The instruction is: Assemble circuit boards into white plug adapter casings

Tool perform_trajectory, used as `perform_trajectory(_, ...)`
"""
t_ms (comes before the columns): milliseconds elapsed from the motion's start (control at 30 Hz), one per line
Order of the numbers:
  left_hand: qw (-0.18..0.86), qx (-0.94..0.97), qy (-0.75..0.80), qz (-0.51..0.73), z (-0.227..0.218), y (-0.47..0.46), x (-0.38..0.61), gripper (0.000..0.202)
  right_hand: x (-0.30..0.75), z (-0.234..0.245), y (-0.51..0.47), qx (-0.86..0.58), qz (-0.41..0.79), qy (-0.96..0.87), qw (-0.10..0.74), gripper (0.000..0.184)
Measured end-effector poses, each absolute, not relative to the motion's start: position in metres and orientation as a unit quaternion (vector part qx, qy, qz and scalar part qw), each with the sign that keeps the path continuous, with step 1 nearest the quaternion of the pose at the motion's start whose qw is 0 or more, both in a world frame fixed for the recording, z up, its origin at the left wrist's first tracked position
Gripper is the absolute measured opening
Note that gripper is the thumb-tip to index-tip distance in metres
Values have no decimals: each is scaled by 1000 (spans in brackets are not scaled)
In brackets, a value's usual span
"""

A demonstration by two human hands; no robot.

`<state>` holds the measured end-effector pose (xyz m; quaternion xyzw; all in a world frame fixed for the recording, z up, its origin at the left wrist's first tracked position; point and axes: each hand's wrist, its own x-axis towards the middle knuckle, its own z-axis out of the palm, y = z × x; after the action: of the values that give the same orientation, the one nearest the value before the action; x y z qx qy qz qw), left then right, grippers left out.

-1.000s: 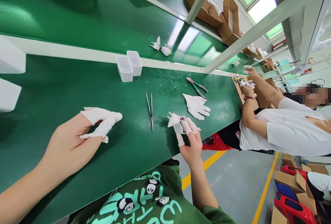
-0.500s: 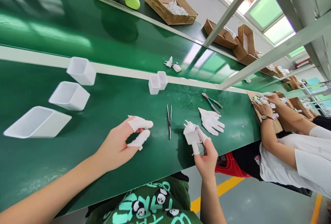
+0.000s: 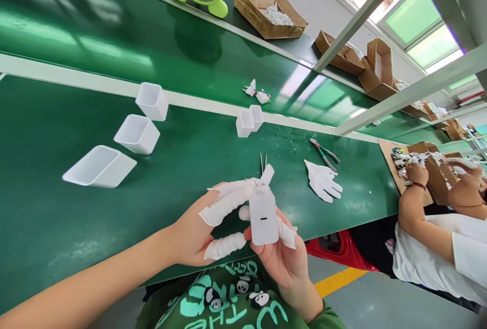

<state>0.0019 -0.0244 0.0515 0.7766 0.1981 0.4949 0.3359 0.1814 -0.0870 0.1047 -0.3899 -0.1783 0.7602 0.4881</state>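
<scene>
Head view: the left hand (image 3: 192,231), apart half a second ago, has come to the white box (image 3: 263,230), which the right hand (image 3: 287,260) clamps above the near edge of the table (image 3: 205,151); work now looks two-handed, though whether the left grips too, I cannot tell.

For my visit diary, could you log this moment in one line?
right fingers: holding white charger housing; left fingers: at its upper end; tweezers: beyond housing, partly hidden; glove: near pliers
</scene>
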Motion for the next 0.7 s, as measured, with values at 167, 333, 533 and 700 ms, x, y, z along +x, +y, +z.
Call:
perform_trajectory(167, 349, 773, 223, 481, 48, -27, 0, 71, 180, 104, -84, -384, 773, -188, 469, 39)
perform_trajectory(333, 349, 782, 232, 462, 45, -24, 1, 72, 193, 99, -80, -397, 774, -204, 449, 39)
perform_trajectory(533, 305, 758, 384, 431, 46, -6, 2, 77, 264, 93, 23, -584, 392, -523, 481, 58)
perform_trajectory(700, 246, 753, 462, 398, 37, 7, 3, 68, 305, 84, 160, -638, 252, -558, 466, 83)
